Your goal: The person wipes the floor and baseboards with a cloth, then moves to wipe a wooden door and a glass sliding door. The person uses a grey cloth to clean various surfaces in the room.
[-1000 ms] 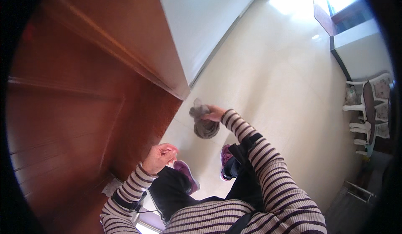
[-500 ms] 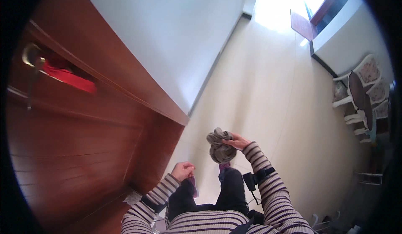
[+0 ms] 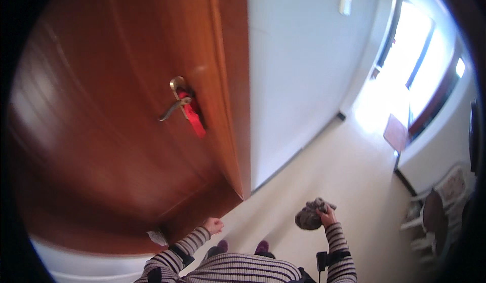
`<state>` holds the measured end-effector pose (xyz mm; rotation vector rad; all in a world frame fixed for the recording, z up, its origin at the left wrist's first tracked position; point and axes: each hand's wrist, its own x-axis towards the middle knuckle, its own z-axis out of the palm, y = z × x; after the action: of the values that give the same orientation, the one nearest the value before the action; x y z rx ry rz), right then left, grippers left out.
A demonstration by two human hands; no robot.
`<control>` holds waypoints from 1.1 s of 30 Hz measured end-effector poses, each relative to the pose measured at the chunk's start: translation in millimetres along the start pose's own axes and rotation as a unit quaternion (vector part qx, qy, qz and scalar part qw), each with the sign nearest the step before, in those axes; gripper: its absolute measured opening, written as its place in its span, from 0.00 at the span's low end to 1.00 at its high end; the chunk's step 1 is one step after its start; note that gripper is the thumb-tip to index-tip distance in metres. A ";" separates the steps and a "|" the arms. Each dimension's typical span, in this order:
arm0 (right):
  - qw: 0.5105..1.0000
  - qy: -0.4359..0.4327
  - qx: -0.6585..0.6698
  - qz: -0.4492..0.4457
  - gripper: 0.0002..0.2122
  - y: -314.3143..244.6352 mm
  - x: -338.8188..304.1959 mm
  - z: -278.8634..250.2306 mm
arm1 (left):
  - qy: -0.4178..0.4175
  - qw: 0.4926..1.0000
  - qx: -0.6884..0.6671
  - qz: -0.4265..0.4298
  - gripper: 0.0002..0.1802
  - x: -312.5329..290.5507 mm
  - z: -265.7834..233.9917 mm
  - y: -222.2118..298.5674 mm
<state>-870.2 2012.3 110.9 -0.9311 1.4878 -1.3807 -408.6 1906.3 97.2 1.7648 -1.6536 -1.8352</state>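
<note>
Grasping a bunched grey-brown cloth in the right hand at five o'clock, above a pale floor. Likely light, soft and limp, unlikely to slip or break; best taken by the gathered top at its two o'clock edge, letting the fuller folds sag toward eight. Holding the left hand, loosely curled, between six and seven o'clock; cannot tell whether fully closed or around anything. Standing beside a red-brown door at nine o'clock, with a metal handle and red strip near ten.
</note>
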 end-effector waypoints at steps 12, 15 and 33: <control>0.948 -0.296 -0.118 0.023 0.18 -114.9 32.5 45.1 | 0.124 0.987 -0.103 -0.001 0.09 -104.1 37.5 -14.3; 0.923 -0.340 -0.178 0.005 0.19 -140.9 36.2 73.2 | 0.128 0.989 -0.066 0.018 0.13 -105.4 31.0 -13.7; 0.736 -0.580 -0.342 -0.069 0.19 -189.2 -105.0 329.8 | 0.281 0.861 -0.272 -0.324 0.10 -281.4 89.3 -435.8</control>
<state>-531.9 1980.4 311.2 -1.9062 0.8443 -0.0419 -138.6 2330.6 -58.4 2.3750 -0.2893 -1.4914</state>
